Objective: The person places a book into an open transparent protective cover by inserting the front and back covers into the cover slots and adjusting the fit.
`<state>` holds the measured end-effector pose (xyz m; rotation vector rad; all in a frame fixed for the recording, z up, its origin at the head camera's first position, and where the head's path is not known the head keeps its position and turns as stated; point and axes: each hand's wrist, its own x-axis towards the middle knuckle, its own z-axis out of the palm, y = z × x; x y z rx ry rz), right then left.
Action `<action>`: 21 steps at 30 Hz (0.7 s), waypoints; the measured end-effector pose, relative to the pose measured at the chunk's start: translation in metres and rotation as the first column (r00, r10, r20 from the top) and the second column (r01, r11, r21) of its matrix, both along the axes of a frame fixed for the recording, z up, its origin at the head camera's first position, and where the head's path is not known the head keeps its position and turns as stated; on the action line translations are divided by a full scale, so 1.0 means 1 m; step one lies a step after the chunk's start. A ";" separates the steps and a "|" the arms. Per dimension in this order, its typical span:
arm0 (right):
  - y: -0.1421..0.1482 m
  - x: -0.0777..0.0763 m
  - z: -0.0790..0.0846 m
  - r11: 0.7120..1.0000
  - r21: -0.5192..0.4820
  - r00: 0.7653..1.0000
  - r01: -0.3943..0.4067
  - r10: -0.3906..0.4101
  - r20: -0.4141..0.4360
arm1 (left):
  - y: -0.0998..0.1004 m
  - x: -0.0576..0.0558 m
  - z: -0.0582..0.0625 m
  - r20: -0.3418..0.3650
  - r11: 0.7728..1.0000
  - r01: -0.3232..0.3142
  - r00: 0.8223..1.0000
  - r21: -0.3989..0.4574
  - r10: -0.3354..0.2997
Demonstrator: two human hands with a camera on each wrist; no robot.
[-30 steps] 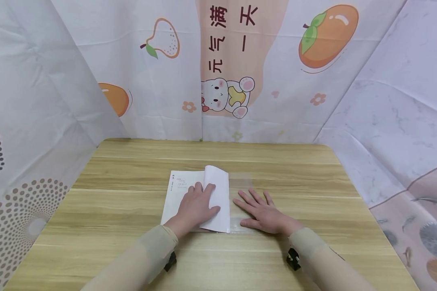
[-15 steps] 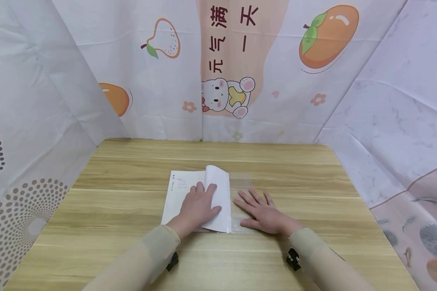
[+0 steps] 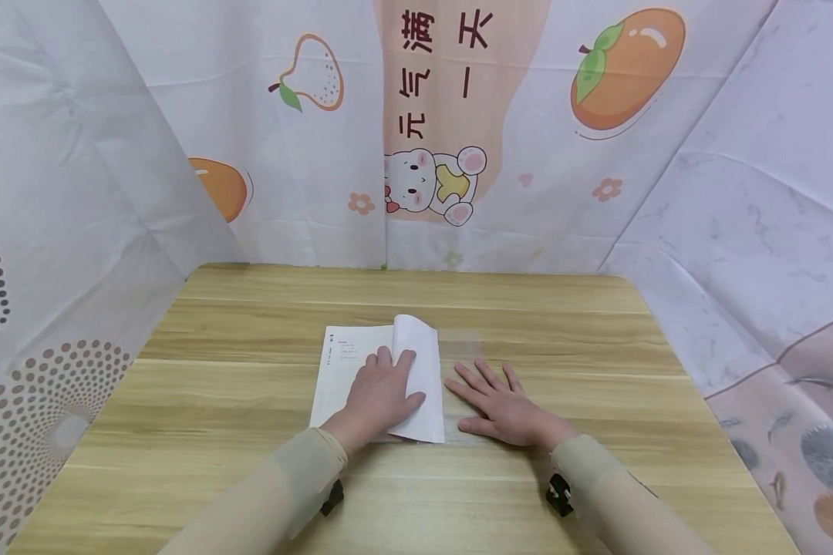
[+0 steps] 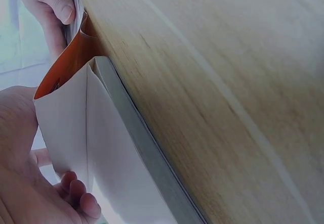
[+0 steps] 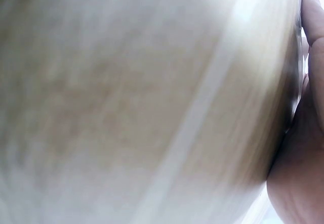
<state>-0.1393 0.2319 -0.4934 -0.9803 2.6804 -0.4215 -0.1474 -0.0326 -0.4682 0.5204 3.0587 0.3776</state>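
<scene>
A book (image 3: pixel 329 389) lies on the wooden table with a printed page up. Its white flap (image 3: pixel 425 412) bends over to the right, and the left wrist view shows an orange outer side (image 4: pixel 73 64) beside the page block (image 4: pixel 129 118). My left hand (image 3: pixel 377 393) rests across book and flap, thumb and index finger extended on the flap. To the right, a clear plastic sheet (image 3: pixel 461 337) lies flat, faint against the wood. My right hand (image 3: pixel 503 408) presses palm down over it, fingers spread. The right wrist view is mostly blurred tabletop, with part of that hand at its edge.
The wooden table (image 3: pixel 250 308) spreads out around the book on all sides. A printed curtain (image 3: pixel 284 177) hangs behind its far edge, with more cloth at left and right. A small black device (image 3: pixel 559 495) sits at the right wrist.
My left hand has slid slightly to the right, and the white flap's edge has shifted right with it, closer to my right hand. The right hand has stayed in place.
</scene>
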 end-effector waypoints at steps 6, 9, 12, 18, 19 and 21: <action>0.000 0.000 -0.001 1.000 -0.003 1.000 0.002 -0.002 -0.002 | 0.002 0.001 0.003 -0.002 1.000 0.003 1.000 -0.026 -0.003; 0.000 0.000 -0.001 1.000 -0.002 1.000 0.002 -0.002 -0.002 | 0.002 0.001 0.003 -0.009 0.999 0.006 1.000 -0.032 -0.006; 0.000 0.000 -0.001 1.000 -0.002 1.000 0.003 -0.003 -0.002 | 0.003 0.001 0.001 -0.016 1.000 0.007 1.000 -0.027 -0.007; 0.001 0.000 -0.001 1.000 -0.004 1.000 0.003 -0.003 -0.005 | 0.004 0.002 0.002 -0.025 1.000 0.010 1.000 -0.028 -0.010; 0.001 0.000 -0.001 1.000 -0.003 1.000 0.003 -0.003 -0.006 | 0.004 0.002 0.002 -0.024 0.999 0.010 1.000 -0.031 -0.011; 0.000 0.000 -0.001 1.000 -0.004 1.000 0.001 -0.001 -0.008 | 0.004 0.003 0.004 -0.019 0.999 0.009 1.000 -0.037 -0.010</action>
